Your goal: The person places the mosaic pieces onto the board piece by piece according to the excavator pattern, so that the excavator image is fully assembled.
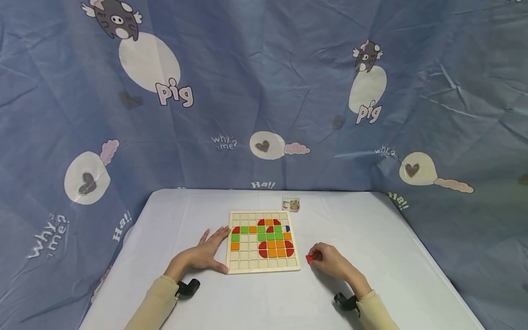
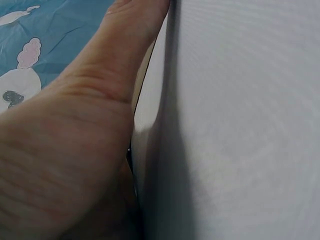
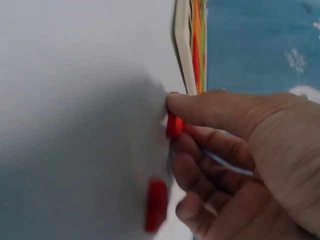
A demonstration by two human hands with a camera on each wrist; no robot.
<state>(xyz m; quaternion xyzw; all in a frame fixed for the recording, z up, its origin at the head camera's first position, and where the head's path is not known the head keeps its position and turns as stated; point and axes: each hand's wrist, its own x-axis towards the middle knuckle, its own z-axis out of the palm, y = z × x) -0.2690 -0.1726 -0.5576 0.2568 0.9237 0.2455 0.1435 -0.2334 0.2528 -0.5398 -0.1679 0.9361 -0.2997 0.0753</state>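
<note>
A wooden grid board (image 1: 262,242) lies flat on the white table (image 1: 371,229), partly filled with red, green, orange and blue tiles. My left hand (image 1: 206,252) rests flat on the table with straight fingers against the board's left edge. My right hand (image 1: 326,259) sits just right of the board, and its fingertips pinch a small red tile (image 1: 309,259). In the right wrist view that red tile (image 3: 173,124) is held between finger and thumb. A second red piece (image 3: 156,205) lies on the table below it. The left wrist view shows only my left hand (image 2: 75,140) against the table.
A small clear box (image 1: 290,204) with coloured pieces stands behind the board's far right corner. A blue printed cloth (image 1: 264,91) hangs behind and beside the table. Bare table surface spreads to the right of my right hand and along the front edge.
</note>
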